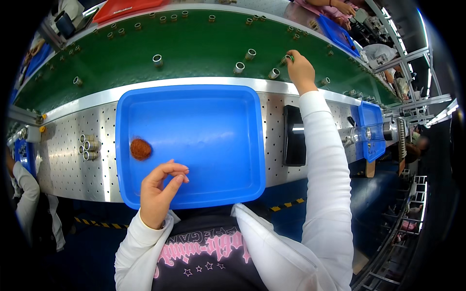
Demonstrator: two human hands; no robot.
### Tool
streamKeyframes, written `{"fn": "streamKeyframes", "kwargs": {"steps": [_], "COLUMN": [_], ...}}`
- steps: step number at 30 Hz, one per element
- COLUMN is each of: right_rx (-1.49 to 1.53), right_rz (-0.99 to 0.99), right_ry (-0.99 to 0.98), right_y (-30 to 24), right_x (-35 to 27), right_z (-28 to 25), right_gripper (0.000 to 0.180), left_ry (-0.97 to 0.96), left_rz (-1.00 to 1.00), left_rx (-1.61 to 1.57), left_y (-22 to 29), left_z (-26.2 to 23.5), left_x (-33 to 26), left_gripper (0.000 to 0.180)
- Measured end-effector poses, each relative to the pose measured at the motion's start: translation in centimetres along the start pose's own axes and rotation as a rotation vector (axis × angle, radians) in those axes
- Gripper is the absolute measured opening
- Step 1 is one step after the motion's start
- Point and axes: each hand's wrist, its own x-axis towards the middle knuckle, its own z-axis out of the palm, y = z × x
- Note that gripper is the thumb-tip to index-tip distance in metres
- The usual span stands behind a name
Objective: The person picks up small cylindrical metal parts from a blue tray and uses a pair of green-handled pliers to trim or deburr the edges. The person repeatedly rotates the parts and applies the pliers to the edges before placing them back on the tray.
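Observation:
My right hand (302, 72) reaches over the green conveyor belt (194, 46), thumb and fingers closed on a short metal sleeve (286, 59). More silvery sleeves stand close by, among them one sleeve (274, 73) just left of the hand and another sleeve (239, 68) farther left. My left hand (160, 191) hovers over the near left part of a blue tray (204, 90), thumb and fingers slightly apart with nothing between them. In that tray, beyond the left hand, lies a round reddish-brown fibrous pad (141, 149).
Several metal sleeves (89, 146) are grouped on the perforated metal bench (68, 167), left of the tray. A black flat object (294, 136) lies right of the tray, beside my right forearm. Another blue tray (371, 131) is farther right. Other people work across the belt and at far left.

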Motion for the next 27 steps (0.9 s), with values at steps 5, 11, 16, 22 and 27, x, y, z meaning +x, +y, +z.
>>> {"fn": "streamKeyframes", "kwargs": {"steps": [5,11,16,22,27], "right_rx": [-0.087,0.485,1.14,1.248,1.329], "right_rz": [-0.084,0.039,-0.048,-0.068,-0.044], "right_ry": [0.006,-0.049,-0.511,-0.847,-0.866], "right_y": [2.0,-4.0,-11.9,-15.7,-16.3], "right_x": [0.4,-2.4,-11.1,-18.1,-19.7], "right_z": [1.5,-3.7,-9.1,-10.7,-10.8], "right_gripper": [0.018,0.023,0.018,0.016,0.014], "left_ry": [-0.031,0.018,-0.048,-0.165,-0.151], "left_rz": [-0.011,0.006,-0.021,-0.029,-0.051], "left_rx": [-0.057,-0.151,-0.096,-0.291,-0.393], "left_y": [0.2,0.3,0.1,-0.1,-0.5], "left_z": [0.2,0.5,0.6,1.6,1.6], "left_x": [-0.2,-0.4,0.0,0.1,-0.3], "left_gripper": [0.015,0.016,0.021,0.044,0.044]}}
